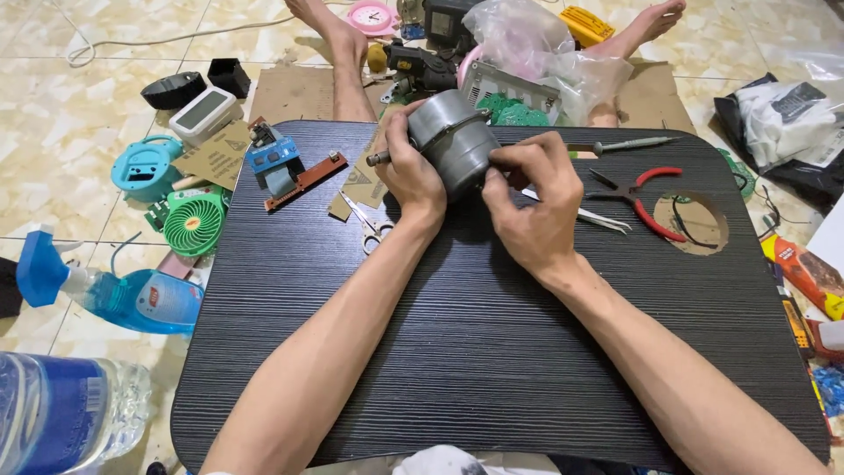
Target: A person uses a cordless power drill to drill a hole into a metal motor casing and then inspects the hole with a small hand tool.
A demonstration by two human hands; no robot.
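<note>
Over the black table (492,352), both hands (left (411,176), right (532,198)) grip a grey motor (450,141).

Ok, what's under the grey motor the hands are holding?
The grey motor is held by the left hand and right hand above the black table. Directly beneath it, the hands and motor body hide the tabletop; scissors and tweezers lie beside.
</note>
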